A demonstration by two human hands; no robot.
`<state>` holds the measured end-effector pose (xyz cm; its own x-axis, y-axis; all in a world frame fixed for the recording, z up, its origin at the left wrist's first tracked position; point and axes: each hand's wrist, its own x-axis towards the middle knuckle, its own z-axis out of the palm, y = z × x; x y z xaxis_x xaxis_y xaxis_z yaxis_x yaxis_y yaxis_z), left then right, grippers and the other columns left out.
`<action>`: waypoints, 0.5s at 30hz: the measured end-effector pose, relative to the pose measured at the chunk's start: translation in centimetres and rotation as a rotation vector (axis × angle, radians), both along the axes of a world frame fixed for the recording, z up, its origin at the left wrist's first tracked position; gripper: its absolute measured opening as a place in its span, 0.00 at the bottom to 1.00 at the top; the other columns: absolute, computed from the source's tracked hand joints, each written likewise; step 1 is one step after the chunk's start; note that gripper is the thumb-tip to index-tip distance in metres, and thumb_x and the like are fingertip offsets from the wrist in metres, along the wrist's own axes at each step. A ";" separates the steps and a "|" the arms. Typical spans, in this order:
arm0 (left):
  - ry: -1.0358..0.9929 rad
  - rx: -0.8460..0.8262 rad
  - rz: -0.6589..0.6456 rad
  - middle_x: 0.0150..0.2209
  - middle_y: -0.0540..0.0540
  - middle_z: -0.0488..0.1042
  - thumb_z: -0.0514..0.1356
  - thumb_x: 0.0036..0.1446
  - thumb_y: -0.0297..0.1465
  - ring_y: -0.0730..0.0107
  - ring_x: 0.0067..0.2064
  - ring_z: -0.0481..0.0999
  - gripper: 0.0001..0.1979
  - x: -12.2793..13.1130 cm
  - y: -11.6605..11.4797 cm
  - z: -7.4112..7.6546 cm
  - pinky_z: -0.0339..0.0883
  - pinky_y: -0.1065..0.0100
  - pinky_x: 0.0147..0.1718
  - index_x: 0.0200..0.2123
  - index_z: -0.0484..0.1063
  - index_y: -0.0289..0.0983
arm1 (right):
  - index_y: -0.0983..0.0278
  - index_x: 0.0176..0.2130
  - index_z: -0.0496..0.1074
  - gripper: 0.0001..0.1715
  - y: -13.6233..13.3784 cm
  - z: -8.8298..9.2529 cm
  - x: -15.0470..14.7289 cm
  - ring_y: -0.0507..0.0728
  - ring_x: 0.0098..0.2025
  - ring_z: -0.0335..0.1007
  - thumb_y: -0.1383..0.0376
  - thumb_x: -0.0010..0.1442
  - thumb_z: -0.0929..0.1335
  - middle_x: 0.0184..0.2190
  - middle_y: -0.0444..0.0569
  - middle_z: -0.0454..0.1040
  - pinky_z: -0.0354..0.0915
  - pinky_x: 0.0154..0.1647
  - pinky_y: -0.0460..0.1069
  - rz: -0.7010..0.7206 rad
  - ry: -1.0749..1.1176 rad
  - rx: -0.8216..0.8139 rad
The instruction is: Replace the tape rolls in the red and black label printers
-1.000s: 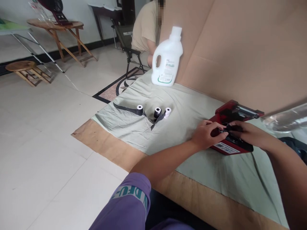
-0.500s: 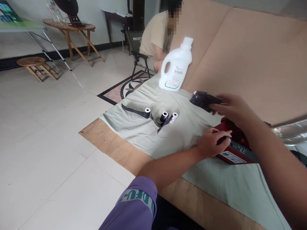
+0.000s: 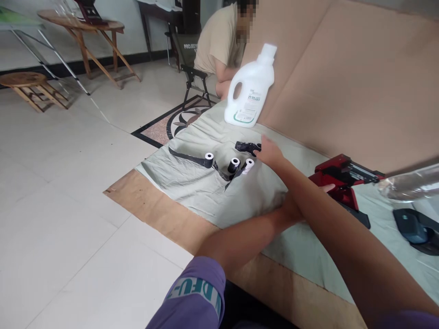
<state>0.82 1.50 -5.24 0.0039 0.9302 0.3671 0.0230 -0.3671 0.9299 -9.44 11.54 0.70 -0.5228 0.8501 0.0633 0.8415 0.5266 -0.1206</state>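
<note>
My right hand (image 3: 270, 153) reaches across my left arm, its fingertips closed on the end of a black ribbon piece (image 3: 247, 147) that rests on the pale green cloth (image 3: 192, 183). Just in front of it stand three small rolls: a white-cored one (image 3: 209, 157), a black one (image 3: 234, 163) and a white one (image 3: 248, 163), with a black strip (image 3: 185, 156) trailing left. My left hand (image 3: 324, 188) is mostly hidden behind my right forearm; one fingertip shows against the open red device (image 3: 343, 176).
A white detergent bottle (image 3: 251, 89) stands against the brown cardboard wall (image 3: 343, 77). A dark blue-black object (image 3: 411, 226) lies at the right, under a clear plastic item (image 3: 408, 183). A person sits on a folding chair (image 3: 219, 41) behind. A wooden stool (image 3: 24, 82) and a table (image 3: 82, 27) stand at the far left.
My right hand lifted a black piece out of the red device, carried it left and lowered it onto the cloth beside the rolls. My left hand stayed at the device.
</note>
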 end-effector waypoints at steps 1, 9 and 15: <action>0.022 0.041 0.027 0.46 0.41 0.77 0.60 0.65 0.32 0.59 0.51 0.74 0.26 0.2 0.2 -0.2 0.64 0.61 0.60 0.66 0.68 0.40 | 0.69 0.67 0.56 0.37 -0.5 0.6 0.3 0.71 0.58 0.66 0.63 0.62 0.66 0.60 0.69 0.65 0.66 0.52 0.60 0.014 0.037 0.048; 0.196 0.084 0.161 0.46 0.42 0.80 0.59 0.65 0.27 0.60 0.55 0.71 0.24 1.4 1.6 -0.4 0.60 0.62 0.63 0.64 0.71 0.38 | 0.63 0.40 0.78 0.21 -5.2 0.8 2.3 0.58 0.37 0.72 0.60 0.64 0.58 0.33 0.50 0.78 0.63 0.40 0.50 0.227 0.179 -0.298; 0.177 0.175 0.205 0.51 0.43 0.80 0.59 0.64 0.27 0.55 0.56 0.69 0.22 1.0 1.3 -0.2 0.64 0.62 0.60 0.61 0.74 0.36 | 0.62 0.35 0.78 0.19 -6.8 0.3 4.2 0.55 0.32 0.69 0.63 0.61 0.59 0.30 0.46 0.78 0.60 0.35 0.48 0.087 0.296 -0.361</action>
<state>1.87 2.75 -5.48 -0.0988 0.8408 0.5322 0.2689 -0.4924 0.8278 -5.21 4.74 0.97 -0.5972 0.7989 -0.0712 0.6979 0.4739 -0.5370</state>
